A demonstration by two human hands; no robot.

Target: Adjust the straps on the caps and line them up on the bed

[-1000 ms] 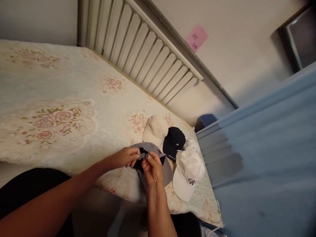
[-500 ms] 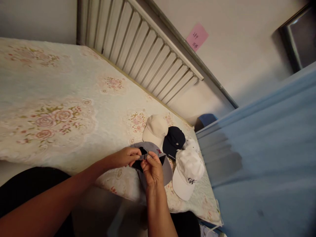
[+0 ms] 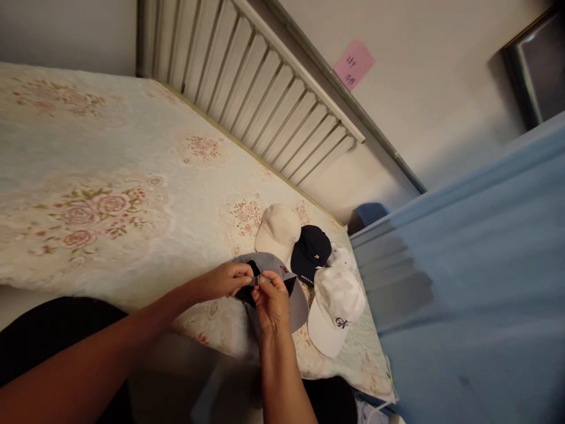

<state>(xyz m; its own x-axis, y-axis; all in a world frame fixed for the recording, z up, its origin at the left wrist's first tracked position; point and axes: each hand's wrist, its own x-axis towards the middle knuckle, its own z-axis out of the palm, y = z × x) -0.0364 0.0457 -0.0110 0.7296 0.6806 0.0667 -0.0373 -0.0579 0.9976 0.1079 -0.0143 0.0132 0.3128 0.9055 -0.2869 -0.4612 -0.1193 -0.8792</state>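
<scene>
A grey cap (image 3: 295, 297) with a dark inside lies at the near edge of the bed, its back strap facing me. My left hand (image 3: 225, 280) is closed on the left side of the strap. My right hand (image 3: 272, 301) pinches the strap's small buckle between thumb and fingers, right against the left hand. Three more caps lie just beyond: a beige cap (image 3: 279, 230), a navy cap (image 3: 311, 251) and a white cap (image 3: 334, 306) with dark embroidery.
The bed (image 3: 110, 176) has a pale floral cover and a slatted metal rail (image 3: 265, 88) along the wall. A pink note (image 3: 354, 62) is stuck on the wall. A blue curtain (image 3: 477, 282) hangs at the right. My dark-clothed knees are at the bottom.
My hands have stayed on the strap, with the fingers drawn slightly closer together. The view has shifted a little.
</scene>
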